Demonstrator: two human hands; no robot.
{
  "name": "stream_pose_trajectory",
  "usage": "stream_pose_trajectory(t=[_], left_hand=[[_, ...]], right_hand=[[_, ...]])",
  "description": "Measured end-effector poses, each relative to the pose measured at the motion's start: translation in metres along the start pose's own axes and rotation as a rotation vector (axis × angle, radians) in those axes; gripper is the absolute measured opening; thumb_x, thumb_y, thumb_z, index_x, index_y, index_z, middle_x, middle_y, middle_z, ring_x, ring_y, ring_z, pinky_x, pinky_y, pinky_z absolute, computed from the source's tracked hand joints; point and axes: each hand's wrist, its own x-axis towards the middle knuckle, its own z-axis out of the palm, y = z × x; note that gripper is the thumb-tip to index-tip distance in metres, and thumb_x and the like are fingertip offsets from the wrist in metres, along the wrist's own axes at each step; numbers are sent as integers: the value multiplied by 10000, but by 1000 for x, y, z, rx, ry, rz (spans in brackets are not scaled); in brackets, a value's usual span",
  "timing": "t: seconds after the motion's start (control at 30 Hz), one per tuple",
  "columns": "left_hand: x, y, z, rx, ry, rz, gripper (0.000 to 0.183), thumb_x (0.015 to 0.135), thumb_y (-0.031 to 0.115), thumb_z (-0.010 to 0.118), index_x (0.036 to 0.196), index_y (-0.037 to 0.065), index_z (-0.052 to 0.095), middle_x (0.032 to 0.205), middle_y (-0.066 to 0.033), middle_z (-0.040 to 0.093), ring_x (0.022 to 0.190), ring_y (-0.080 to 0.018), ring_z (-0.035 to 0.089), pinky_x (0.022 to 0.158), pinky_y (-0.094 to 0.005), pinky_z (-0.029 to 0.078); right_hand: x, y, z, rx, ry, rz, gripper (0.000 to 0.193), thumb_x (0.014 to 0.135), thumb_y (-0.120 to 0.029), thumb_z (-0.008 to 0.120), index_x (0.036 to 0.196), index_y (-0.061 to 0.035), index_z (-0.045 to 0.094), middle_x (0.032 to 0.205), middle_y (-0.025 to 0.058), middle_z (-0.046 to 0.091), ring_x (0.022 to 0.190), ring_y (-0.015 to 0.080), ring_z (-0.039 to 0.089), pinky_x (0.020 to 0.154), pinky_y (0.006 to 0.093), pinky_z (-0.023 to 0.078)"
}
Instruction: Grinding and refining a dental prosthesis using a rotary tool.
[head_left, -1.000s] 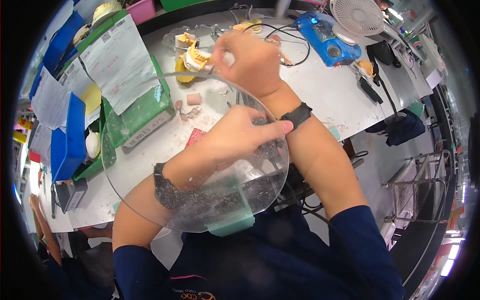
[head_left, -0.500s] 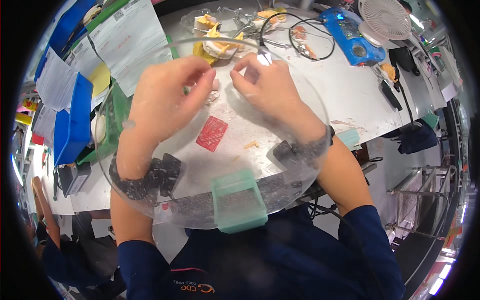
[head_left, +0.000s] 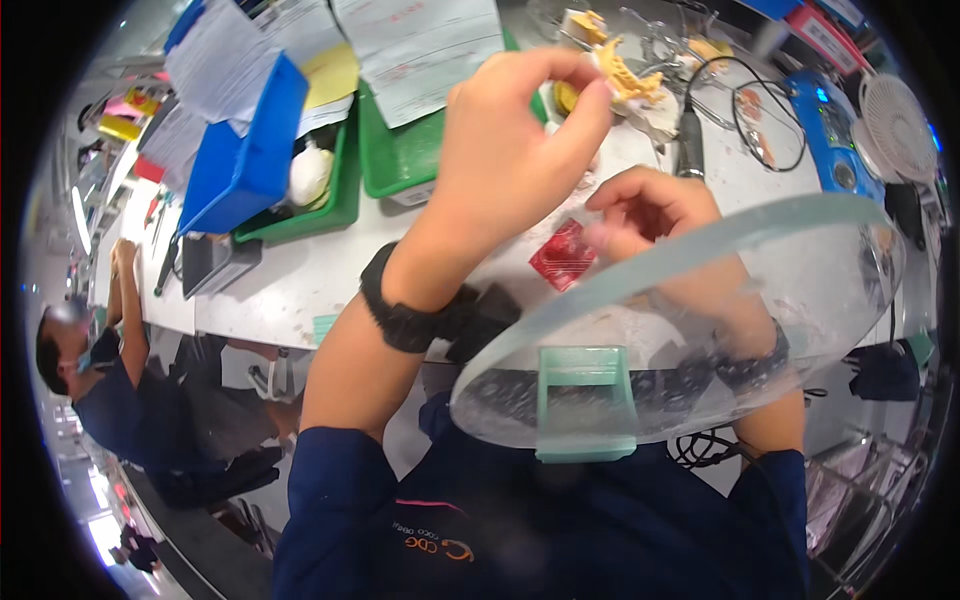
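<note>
My left hand (head_left: 525, 150) is raised over the bench, thumb and forefinger brought together in a pinch. Whatever may be between those fingertips is too small to make out. Just beyond them stands a dental model (head_left: 632, 85) with yellow-orange parts on a pale base. Lower and to the right, my right hand (head_left: 675, 225) has curled fingers, with a gap between thumb and forefinger. Its blurred thumb is at the edge of a shiny red square sheet (head_left: 563, 256) lying on the bench; contact is unclear. A clear round shield (head_left: 640, 300) with a green bracket (head_left: 585, 440) covers part of my right hand and forearm.
Green trays (head_left: 395, 165) and a tilted blue bin (head_left: 245, 150) stand at the left, with papers (head_left: 425, 50) behind. A dark handpiece (head_left: 690, 145), its cable, a blue control box (head_left: 825, 135) and a white fan (head_left: 895, 125) are at the right. Another person (head_left: 150, 390) sits far left.
The view has swung left, so the bench things appear farther right. My right hand has come down toward the red sheet. My left hand stays pinched, now near the dental model. The shield appears tilted.
</note>
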Motion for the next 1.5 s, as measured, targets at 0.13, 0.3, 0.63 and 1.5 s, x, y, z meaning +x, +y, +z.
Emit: stream_pose_trajectory(t=[0.13,0.3,0.63,1.5], left_hand=[[31,8,6,-335,150,-198,146,703,127,649,799,22,618,726,-97,602,722,-253,572,637,-330,450],[54,15,17,-786,355,-371,211,856,205,491,750,29,536,644,-20,509,594,-134,493,574,-262,417],[25,-15,51,591,128,1058,142,636,163,620,761,192,561,815,43,565,880,-137,547,759,-289,436],[3,-13,2,649,-448,235,140,747,148,563,818,40,618,820,-91,618,859,-240,559,801,-387,425]], right_hand=[[2,-12,22,-127,-318,-230,426,733,-277,712,1002,33,597,673,98,594,616,135,558,572,265,444],[1,-22,33,243,-412,52,360,754,-243,689,946,54,620,658,69,599,592,110,548,544,239,428],[-4,-22,43,211,-396,81,227,796,-166,639,881,44,647,578,-13,550,467,38,458,421,193,333],[49,48,-70,732,304,233,171,826,-203,594,802,-34,584,579,-30,477,431,42,417,356,190,322]])
